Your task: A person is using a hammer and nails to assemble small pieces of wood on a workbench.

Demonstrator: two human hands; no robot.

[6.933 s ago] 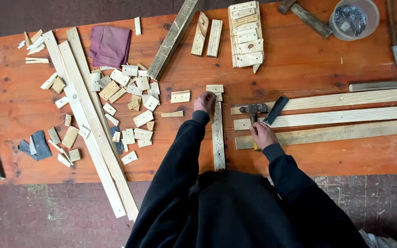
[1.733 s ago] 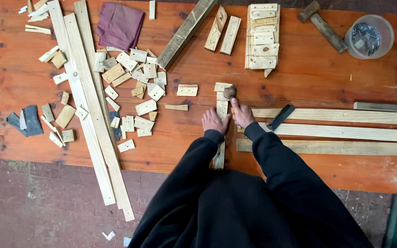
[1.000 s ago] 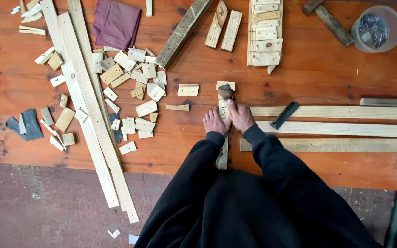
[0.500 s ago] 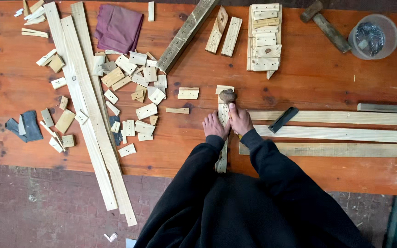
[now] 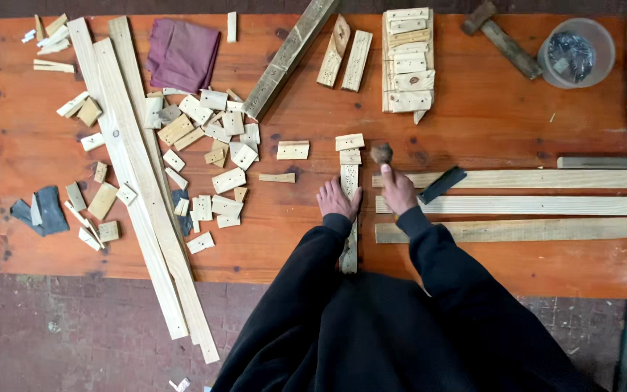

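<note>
Two hands work one narrow pale wooden slat (image 5: 349, 218) that runs straight away from me, its near end at the orange table (image 5: 473, 138) edge. My left hand (image 5: 338, 199) lies flat on it, fingers together, pressing it down. My right hand (image 5: 399, 190) sits just right of the slat, fist closed around a hammer handle, the dark hammer head (image 5: 382, 153) hovering beside the slat's far end. Beyond that end lie two small pale wooden blocks (image 5: 349, 141); long pale planks (image 5: 531, 205) stretch rightward.
</note>
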